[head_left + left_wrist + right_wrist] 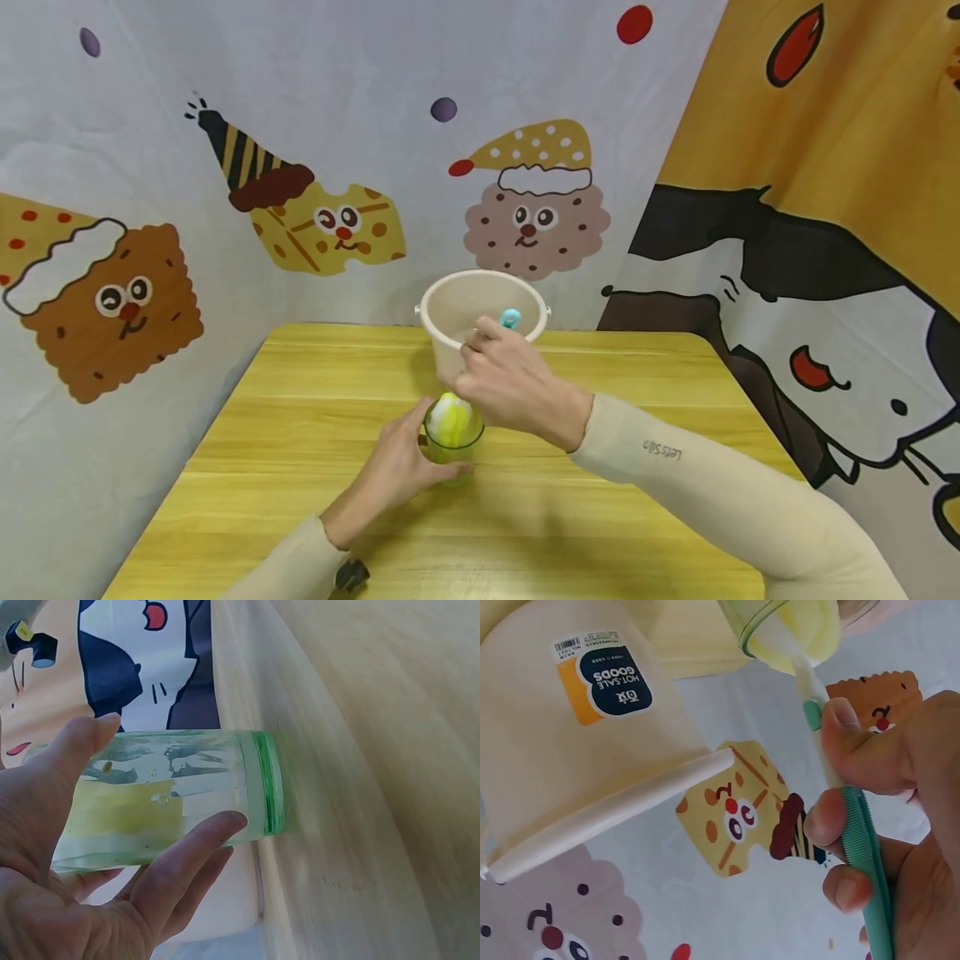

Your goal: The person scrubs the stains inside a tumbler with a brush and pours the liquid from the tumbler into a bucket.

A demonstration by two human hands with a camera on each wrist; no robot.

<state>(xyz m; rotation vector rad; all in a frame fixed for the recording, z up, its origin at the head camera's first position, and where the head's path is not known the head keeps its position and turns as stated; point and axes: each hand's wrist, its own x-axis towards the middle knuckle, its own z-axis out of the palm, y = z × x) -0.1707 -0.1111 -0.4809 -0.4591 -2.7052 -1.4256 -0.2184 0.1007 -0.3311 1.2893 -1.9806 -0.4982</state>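
Observation:
My left hand (401,457) grips a clear green drinking glass (453,458), its thumb and fingers around the sides. In the left wrist view the glass stands with its base close to the tabletop, and wet streaks and drops show on its wall. My right hand (517,379) holds a cup brush by its teal and white handle (862,847), fingers wrapped round the grip. The brush's yellow and white sponge head (454,417) sits in the mouth of the glass, partly sticking out above the rim. The teal handle end (511,317) shows behind the right hand.
A cream bucket (447,360) stands at the back of the wood-grain table (315,417), just beyond both hands; its inside is partly hidden by the right hand. A cartoon-printed curtain (360,83) hangs behind the table. A small dark device (351,575) sits at the left wrist.

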